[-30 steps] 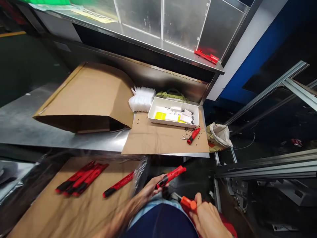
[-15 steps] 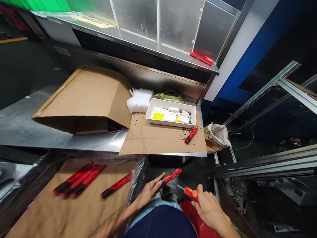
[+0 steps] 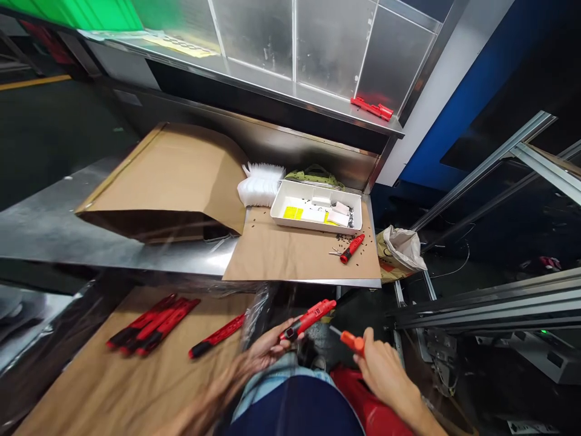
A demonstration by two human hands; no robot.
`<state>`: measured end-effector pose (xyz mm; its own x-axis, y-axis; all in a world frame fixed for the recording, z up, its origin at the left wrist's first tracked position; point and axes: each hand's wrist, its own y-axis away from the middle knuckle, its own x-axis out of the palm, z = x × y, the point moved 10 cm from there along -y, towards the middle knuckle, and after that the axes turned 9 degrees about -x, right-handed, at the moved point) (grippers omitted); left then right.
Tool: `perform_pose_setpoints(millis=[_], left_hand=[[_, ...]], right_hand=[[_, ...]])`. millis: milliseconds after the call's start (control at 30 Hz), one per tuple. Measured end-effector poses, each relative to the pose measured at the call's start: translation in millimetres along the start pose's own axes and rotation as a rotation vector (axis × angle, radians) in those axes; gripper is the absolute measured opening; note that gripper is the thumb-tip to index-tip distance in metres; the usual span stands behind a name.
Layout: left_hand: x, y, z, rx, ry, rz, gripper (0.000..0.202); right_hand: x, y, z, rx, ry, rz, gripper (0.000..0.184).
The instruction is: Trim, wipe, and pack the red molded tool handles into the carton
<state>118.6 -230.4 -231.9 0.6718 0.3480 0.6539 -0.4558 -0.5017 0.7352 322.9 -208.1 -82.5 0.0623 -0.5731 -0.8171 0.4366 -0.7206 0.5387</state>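
- Nearest, left hand: fingers closed round one red-and-black piece, held tilted above the lap.
- Right hand: fingers wrapped about an orange-handled tool, shaft aimed at the piece — tip apart from it.
- Leftward, on brown cardboard: bunched red-and-black pieces; one lone piece.
- Ahead, on the bench: white tray, shorter red item just before it — cardboard box further left.

Seen from above: left forearm slanting forward and inward to left hand, curled in a grip; right forearm angled inward, right hand fisted, hands apart.
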Motion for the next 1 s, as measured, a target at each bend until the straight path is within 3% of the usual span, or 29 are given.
perform_pose_setpoints(millis=[167, 333, 400, 467, 600, 733, 900, 1000], left_hand=[[7.4, 6.3, -13.4, 0.107, -0.21, -0.05, 0.052], [11.2, 11.5, -15.0, 0.17, -0.358, -0.078, 0.064], [12.2, 13.8, -16.0, 0.183, -0.383, -0.084, 0.067], [13.1, 18.5, -19.6, 0.2, -0.381, -0.092, 0.065], [8.2, 31.9, -21.7, 0.167, -0.155, -0.12, 0.05], [11.3, 45.1, -7.5, 0.075, 0.058, -0.118, 0.026], [37.9, 61.2, 14.9, -0.025, 0.244, -0.034, 0.019], [57.7, 72.1, 18.9, -0.032, 0.231, 0.037, 0.021]], right_hand=[[-2.9, -4.0, -1.9, -0.034, -0.012, -0.042, 0.05], [11.8, -11.4, -15.6, -0.023, -0.065, -0.065, 0.05], [18.7, -21.7, -27.2, -0.044, -0.179, -0.142, 0.049], [25.8, -37.4, -50.9, -0.014, -0.291, -0.208, 0.034], [36.8, -74.9, -107.2, 0.091, -0.421, -0.312, 0.006], [51.6, -104.8, -143.5, 0.234, -0.6, -0.49, 0.017], [67.9, -151.3, -136.6, 0.227, -0.847, -0.707, 0.034], [72.4, -181.7, -123.3, 0.158, -0.991, -0.746, 0.036]])
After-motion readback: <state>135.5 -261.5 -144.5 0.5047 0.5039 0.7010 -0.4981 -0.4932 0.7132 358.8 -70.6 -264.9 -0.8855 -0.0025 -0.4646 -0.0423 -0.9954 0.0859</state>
